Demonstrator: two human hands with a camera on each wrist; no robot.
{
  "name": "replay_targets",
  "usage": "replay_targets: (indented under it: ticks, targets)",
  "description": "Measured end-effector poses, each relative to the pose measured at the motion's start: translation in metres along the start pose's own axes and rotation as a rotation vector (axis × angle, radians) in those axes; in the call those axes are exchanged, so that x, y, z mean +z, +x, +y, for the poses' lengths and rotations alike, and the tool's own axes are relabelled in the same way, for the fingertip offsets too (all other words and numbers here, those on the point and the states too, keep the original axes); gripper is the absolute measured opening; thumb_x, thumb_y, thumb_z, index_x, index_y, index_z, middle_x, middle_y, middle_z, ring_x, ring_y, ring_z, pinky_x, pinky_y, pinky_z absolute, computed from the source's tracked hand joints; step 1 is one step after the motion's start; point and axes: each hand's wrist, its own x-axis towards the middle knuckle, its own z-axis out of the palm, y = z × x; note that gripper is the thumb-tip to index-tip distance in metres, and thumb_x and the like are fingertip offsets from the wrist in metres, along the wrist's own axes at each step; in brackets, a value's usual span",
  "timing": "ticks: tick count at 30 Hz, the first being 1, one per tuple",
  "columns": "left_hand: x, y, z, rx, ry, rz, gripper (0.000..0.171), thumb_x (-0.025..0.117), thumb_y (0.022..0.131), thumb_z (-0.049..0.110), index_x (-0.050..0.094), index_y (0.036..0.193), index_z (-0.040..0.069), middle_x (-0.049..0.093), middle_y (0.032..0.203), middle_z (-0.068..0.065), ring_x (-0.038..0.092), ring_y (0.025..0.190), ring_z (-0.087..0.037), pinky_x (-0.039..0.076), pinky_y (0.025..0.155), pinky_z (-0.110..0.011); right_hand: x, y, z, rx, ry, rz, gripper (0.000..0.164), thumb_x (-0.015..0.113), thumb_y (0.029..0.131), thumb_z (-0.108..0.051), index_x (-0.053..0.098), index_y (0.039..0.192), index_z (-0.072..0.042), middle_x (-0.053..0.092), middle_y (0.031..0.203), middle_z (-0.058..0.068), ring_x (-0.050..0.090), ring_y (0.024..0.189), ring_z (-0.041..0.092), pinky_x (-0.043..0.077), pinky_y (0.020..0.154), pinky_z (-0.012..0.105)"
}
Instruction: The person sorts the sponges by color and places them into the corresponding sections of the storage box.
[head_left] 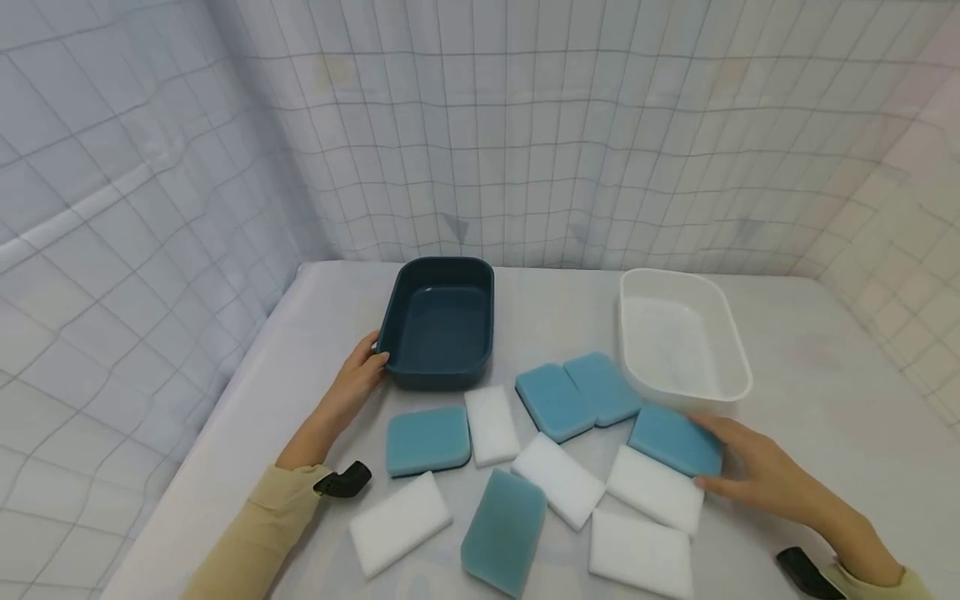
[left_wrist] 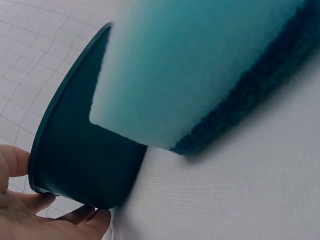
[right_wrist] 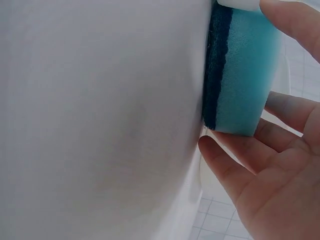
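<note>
Head view: L hand (head_left: 356, 379) grasps navy tray (head_left: 441, 325) at its near-L side, fingertips partly hidden by tray wall. R hand (head_left: 761, 467) grasps blue sponge (head_left: 677, 439), thumb near side, fingers far side; how tight, can't tell. Sponge sits on worktop (head_left: 810, 367) just in front of white tray (head_left: 667, 325), beside a white pad (head_left: 656, 490); contact w/ pad or tray unclear. 4 other blue sponges (head_left: 427, 440) + 4 more white pads (head_left: 492, 427) scattered nearby. Both beige sleeves (head_left: 258, 525) cut off at btm edge. L wrist view: close, blurry sponge blocks much of navy tray. R wrist view: held sponge's dark layer faces worktop; pale thing (right_wrist: 240, 4) at top cut off, hard to ID. Worktop surface white, matte, w/ soft shadows. Bg: pale checked fabric (head_left: 480, 133) along back + both sides, rippled.
</note>
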Motion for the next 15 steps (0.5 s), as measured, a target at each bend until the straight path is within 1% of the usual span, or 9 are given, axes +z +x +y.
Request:
replay_targets:
  ticks: [4,9,12,15]
  targets:
    - [0.0021,-0.0025,-0.0042,-0.011,0.008,-0.008,0.055,0.029,0.101,0.012,0.007,0.151,0.005,0.013,0.153,-0.027,0.021,0.142,-0.034,0.019,0.118,-0.048,0.004,-0.0051,-0.0001,0.004,0.001,0.005,0.08,0.081,0.071,-0.029,0.043,0.14,-0.013,0.052,0.132,0.018,0.014,0.122,-0.029,0.013,0.093,-0.008]
    - [0.0028,-0.0037,-0.0046,-0.001,0.022,-0.013,0.054,0.029,0.101,0.011,0.008,0.15,0.005,0.015,0.152,-0.027,0.022,0.142,-0.034,0.019,0.117,-0.049,0.0052,-0.008,-0.0004,0.015,-0.013,0.006,0.077,0.081,0.07,-0.03,0.047,0.138,-0.014,0.055,0.131,0.015,0.017,0.12,-0.029,0.02,0.09,-0.007]
    - [0.0023,-0.0021,-0.0026,0.01,0.028,-0.013,0.054,0.029,0.101,0.012,0.009,0.15,0.004,0.016,0.152,-0.027,0.023,0.141,-0.035,0.02,0.117,-0.049,0.002,-0.0053,0.0027,0.009,-0.031,0.01,0.077,0.082,0.069,-0.03,0.048,0.136,-0.014,0.056,0.129,0.014,0.018,0.119,-0.029,0.022,0.089,-0.006]
    - [0.0012,-0.0011,-0.0009,0.022,0.033,-0.006,0.054,0.029,0.101,0.012,0.009,0.15,0.005,0.017,0.151,-0.027,0.024,0.141,-0.034,0.02,0.117,-0.049,-0.0014,-0.0001,0.005,0.002,-0.034,0.019,0.076,0.083,0.068,-0.027,0.049,0.135,-0.014,0.057,0.128,0.015,0.019,0.118,-0.029,0.022,0.09,-0.007]
